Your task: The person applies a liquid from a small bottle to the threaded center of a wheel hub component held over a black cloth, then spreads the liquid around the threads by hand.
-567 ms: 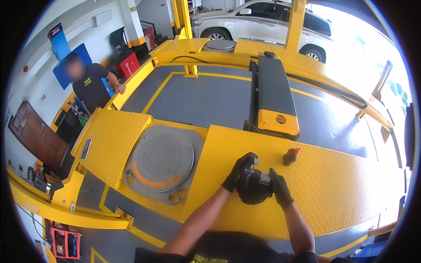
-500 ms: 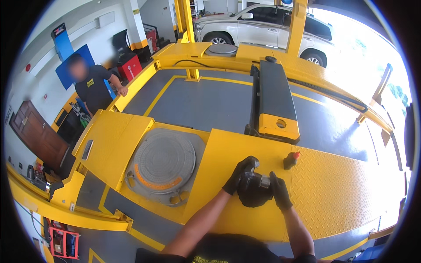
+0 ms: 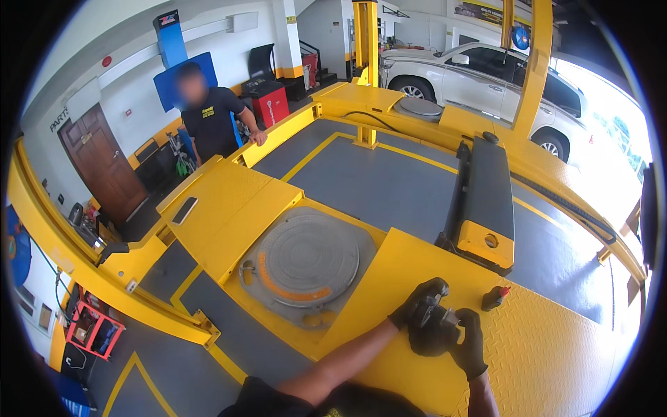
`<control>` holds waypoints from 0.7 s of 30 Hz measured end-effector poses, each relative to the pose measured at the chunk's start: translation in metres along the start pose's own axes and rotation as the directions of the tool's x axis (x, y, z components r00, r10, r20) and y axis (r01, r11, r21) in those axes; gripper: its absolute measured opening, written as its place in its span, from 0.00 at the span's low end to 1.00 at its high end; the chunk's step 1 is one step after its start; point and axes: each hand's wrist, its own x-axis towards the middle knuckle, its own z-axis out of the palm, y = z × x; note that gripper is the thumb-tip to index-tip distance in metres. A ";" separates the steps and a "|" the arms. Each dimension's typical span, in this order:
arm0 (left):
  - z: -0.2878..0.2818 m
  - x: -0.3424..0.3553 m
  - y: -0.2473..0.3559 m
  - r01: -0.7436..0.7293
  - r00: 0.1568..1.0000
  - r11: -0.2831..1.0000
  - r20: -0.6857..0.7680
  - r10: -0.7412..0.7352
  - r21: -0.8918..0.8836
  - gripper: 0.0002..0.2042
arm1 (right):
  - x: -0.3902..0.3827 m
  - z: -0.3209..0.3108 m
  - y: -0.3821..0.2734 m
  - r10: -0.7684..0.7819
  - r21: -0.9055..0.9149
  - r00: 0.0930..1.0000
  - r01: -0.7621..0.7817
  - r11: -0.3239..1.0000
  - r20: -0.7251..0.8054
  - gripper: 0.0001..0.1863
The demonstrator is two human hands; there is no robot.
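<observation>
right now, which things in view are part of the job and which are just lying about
Part of the job:
dark part, at the gloved left hand and right hand
perhaps the small bottle, close by, untouched

Apparently just about:
phone on the yellow platform
red box
white car

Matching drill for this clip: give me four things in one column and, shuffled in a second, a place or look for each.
1. black device
2. small bottle
3. phone-like slab
4. round plate

A. grey, with an orange arc
B. farthest left of the four
C. between left hand and right hand
D. dark, with a red tip

Pairs: 1-C, 2-D, 3-B, 4-A
</observation>
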 end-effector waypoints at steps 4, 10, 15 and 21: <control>0.000 0.006 0.001 0.187 0.981 0.982 -0.059 -0.187 0.010 0.07 | -0.027 0.011 0.050 0.390 0.160 0.914 -0.404 0.901 0.110 0.13; 0.002 0.004 0.004 0.260 0.955 0.965 -0.160 -0.251 0.036 0.07 | -0.009 0.012 0.041 0.499 0.273 0.863 -0.499 0.822 0.078 0.17; 0.007 0.012 0.004 0.228 0.967 0.973 -0.125 -0.221 0.047 0.07 | -0.002 0.000 0.017 0.197 0.004 0.980 -0.197 0.980 -0.040 0.19; 0.021 0.010 0.013 0.149 0.983 0.980 -0.129 -0.132 0.135 0.11 | -0.010 0.007 0.032 0.553 0.169 0.811 -0.582 0.796 0.189 0.20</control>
